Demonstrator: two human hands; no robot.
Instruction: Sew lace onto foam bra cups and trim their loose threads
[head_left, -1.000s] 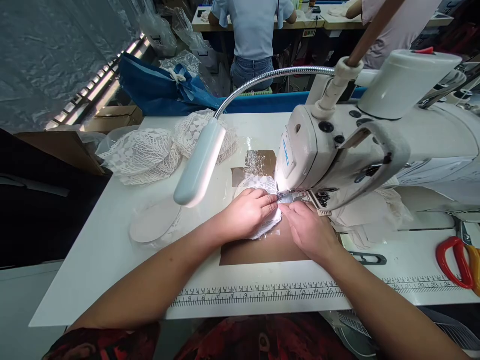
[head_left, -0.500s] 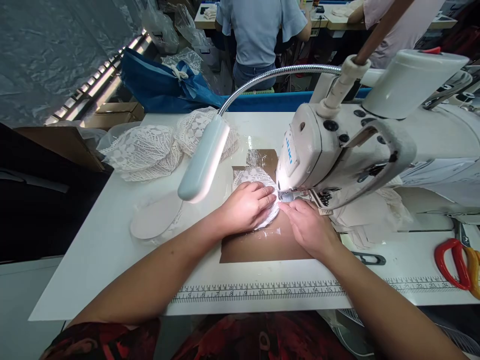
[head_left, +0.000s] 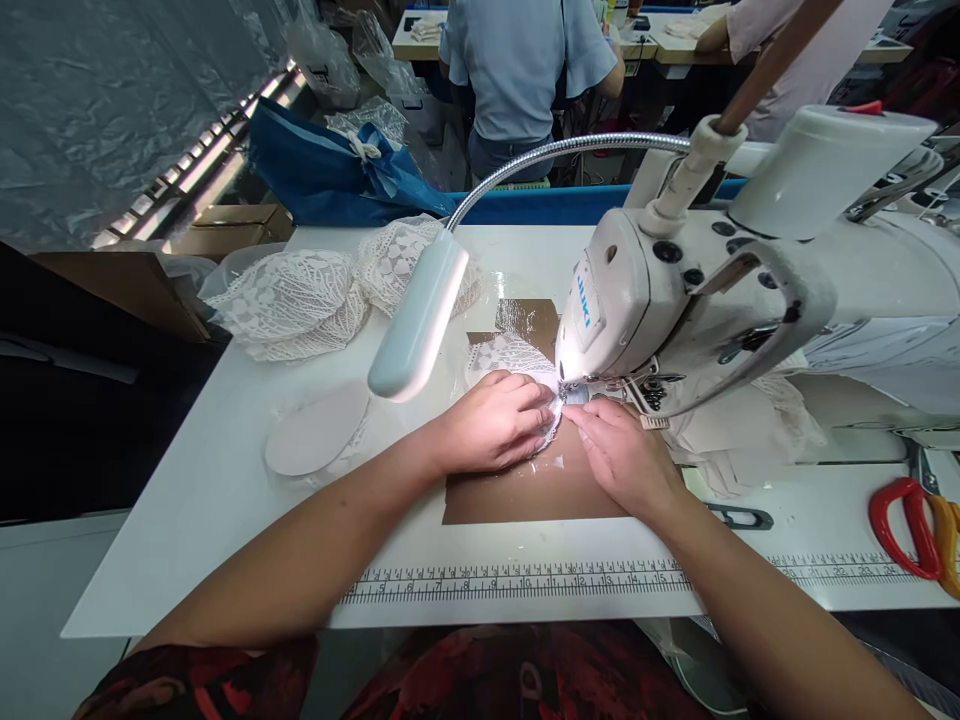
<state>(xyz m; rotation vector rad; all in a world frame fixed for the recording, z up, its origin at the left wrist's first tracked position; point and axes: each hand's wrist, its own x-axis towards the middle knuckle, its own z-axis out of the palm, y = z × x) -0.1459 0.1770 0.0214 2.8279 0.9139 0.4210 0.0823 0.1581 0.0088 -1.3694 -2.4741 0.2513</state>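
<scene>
A white lace piece (head_left: 504, 352), rounded like a cup, lies under the head of a white sewing machine (head_left: 600, 290), its edge at the presser foot (head_left: 570, 392). My left hand (head_left: 499, 420) rests on top of it, palm down, fingers laid across the lace with their tips near the foot. Just right of the foot, my right hand (head_left: 626, 450) pinches the edge of the same piece between thumb and forefinger; the fingertips partly hide the fabric there. Brown tape (head_left: 525, 500) covers the tabletop beneath both hands.
A lamp (head_left: 416, 320) on a bendable neck hangs left of the machine head. Lace pieces (head_left: 292, 300) are heaped back left, near a pale oval pad (head_left: 319, 430). Red-handled scissors (head_left: 904, 525) and pale fabric (head_left: 750, 430) lie right. A ruler strip (head_left: 525, 582) runs along the front edge. Co-workers sit beyond.
My left hand has shifted slightly, its fingers now more bent and covering more of the lace's near edge. The lace has turned a little at the foot. The whole view has drifted slightly.
</scene>
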